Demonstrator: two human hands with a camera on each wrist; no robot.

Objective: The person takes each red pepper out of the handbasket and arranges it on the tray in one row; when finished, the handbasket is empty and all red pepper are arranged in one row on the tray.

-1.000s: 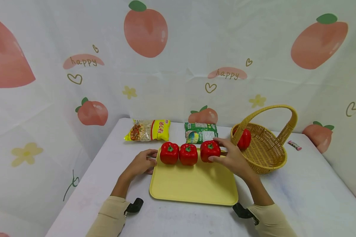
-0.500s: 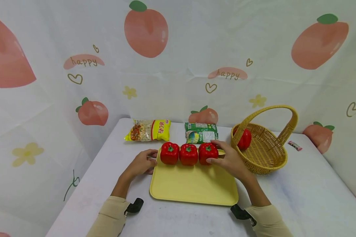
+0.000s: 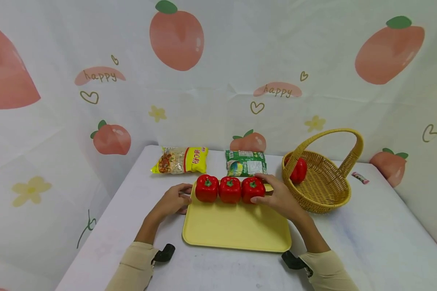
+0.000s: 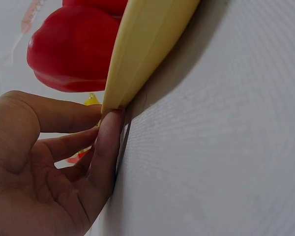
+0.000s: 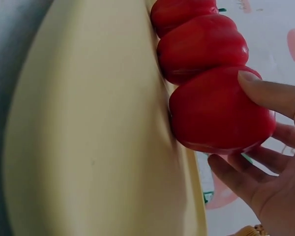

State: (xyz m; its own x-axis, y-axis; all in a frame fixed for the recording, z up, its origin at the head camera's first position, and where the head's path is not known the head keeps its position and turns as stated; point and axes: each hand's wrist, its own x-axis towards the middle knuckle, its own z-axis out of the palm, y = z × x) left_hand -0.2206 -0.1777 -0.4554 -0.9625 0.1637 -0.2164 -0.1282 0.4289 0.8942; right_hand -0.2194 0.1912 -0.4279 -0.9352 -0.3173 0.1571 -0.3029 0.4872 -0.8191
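Observation:
Three red bell peppers stand in a row along the far side of a yellow tray (image 3: 236, 226): a left one (image 3: 206, 189), a middle one (image 3: 230, 190) and a right one (image 3: 253, 189). My right hand (image 3: 282, 200) holds the right pepper, thumb on its near side and fingers round the far side. In the right wrist view that pepper (image 5: 219, 113) sits against its neighbour (image 5: 201, 49). At the tray's far left corner, my left hand (image 3: 172, 200) pinches the rim; the left wrist view shows thumb and fingertips meeting at the tray's edge (image 4: 132, 59).
A wicker basket (image 3: 324, 194) with a tall handle stands right of the tray, another red bell pepper (image 3: 299, 171) inside it. Behind the tray lie a yellow food bag (image 3: 183, 160) and a green packet (image 3: 245, 163). A small wrapped stick (image 3: 360, 178) lies right of the basket.
My right hand has slid the right pepper leftward, closing the gap to the middle one. The left hand keeps its place at the tray's corner.

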